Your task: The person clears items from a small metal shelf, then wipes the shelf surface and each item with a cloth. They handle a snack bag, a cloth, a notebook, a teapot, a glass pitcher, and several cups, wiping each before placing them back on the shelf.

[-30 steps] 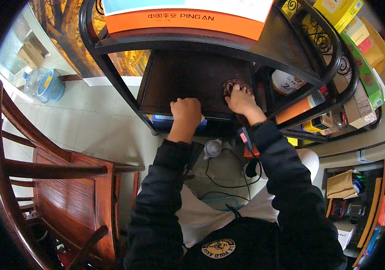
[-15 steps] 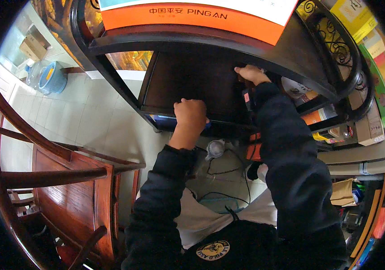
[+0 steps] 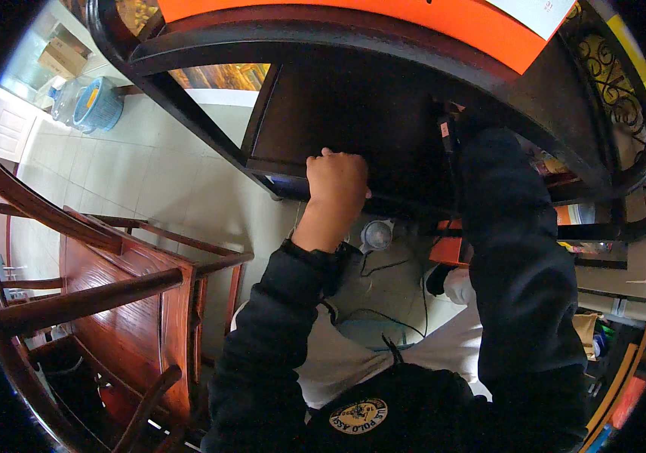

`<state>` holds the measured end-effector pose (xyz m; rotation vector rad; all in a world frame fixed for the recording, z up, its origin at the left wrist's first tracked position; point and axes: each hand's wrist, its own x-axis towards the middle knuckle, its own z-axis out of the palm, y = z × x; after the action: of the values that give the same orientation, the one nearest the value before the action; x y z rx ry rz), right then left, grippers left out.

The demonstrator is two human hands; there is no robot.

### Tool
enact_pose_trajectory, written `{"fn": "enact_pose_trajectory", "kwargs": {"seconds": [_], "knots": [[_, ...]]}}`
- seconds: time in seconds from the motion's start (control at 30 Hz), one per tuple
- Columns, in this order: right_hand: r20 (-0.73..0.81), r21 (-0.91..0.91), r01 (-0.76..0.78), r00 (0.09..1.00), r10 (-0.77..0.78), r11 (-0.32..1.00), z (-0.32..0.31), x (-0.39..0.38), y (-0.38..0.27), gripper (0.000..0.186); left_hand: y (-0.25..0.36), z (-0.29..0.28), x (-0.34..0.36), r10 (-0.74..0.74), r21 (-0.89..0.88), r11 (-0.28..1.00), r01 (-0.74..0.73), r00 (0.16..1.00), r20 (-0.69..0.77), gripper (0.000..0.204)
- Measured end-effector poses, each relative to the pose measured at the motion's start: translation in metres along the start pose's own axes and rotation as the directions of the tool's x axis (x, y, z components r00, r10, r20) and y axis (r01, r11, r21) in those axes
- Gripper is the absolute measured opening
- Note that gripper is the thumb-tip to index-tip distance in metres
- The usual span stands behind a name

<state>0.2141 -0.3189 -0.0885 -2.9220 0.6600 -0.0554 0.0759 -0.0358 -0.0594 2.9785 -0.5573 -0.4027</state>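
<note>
My left hand [image 3: 338,185] is closed with curled fingers at the front edge of the dark wooden shelf [image 3: 323,106]. My right sleeve [image 3: 508,226] reaches in beneath the rack's upper board [image 3: 300,45]; the right hand itself is hidden there, so what it touches does not show. Just left of that sleeve, a small dark object with a pink label [image 3: 445,130] sits on the shelf, a dark cord seeming to run down from it.
An orange-and-white printed sheet [image 3: 481,23] lies on the upper board. A brown wooden chair [image 3: 127,302] stands at left, a blue basket [image 3: 98,106] farther back. Beneath the shelf are a round grey object [image 3: 376,235], cords and an orange box [image 3: 450,245].
My right hand has gone farther in, out of sight under the upper board. The left hand keeps its place at the shelf edge. The view has shifted slightly.
</note>
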Motion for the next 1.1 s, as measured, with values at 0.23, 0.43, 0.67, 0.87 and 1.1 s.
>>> {"fn": "enact_pose_trajectory", "kwargs": {"seconds": [0.23,0.43,0.67,0.87,1.1], "knots": [[-0.025,-0.03,0.01,1.0,-0.011,1.0,0.001,-0.002,-0.002,0.07,-0.002,0.001,0.001,0.016,0.071,0.997,-0.012,0.999,-0.044,0.042],[-0.03,-0.067,0.007,0.999,-0.009,0.998,-0.005,-0.009,-0.006,0.067,0.0,-0.005,-0.001,0.006,-0.021,1.0,-0.006,1.0,0.003,0.025],[0.037,-0.16,-0.042,0.998,0.048,0.986,-0.012,-0.057,-0.023,0.064,-0.001,0.002,0.002,0.025,-0.033,0.999,-0.026,0.999,-0.026,0.02],[0.126,-0.159,-0.092,0.986,0.112,0.983,-0.017,-0.098,-0.036,0.06,-0.002,0.007,0.0,0.037,-0.028,0.999,-0.039,0.996,-0.079,0.023],[0.16,-0.129,-0.15,0.972,0.17,0.98,-0.021,-0.091,-0.04,0.064,-0.002,0.007,-0.001,0.01,-0.032,0.999,-0.011,0.999,-0.052,0.03]]}}
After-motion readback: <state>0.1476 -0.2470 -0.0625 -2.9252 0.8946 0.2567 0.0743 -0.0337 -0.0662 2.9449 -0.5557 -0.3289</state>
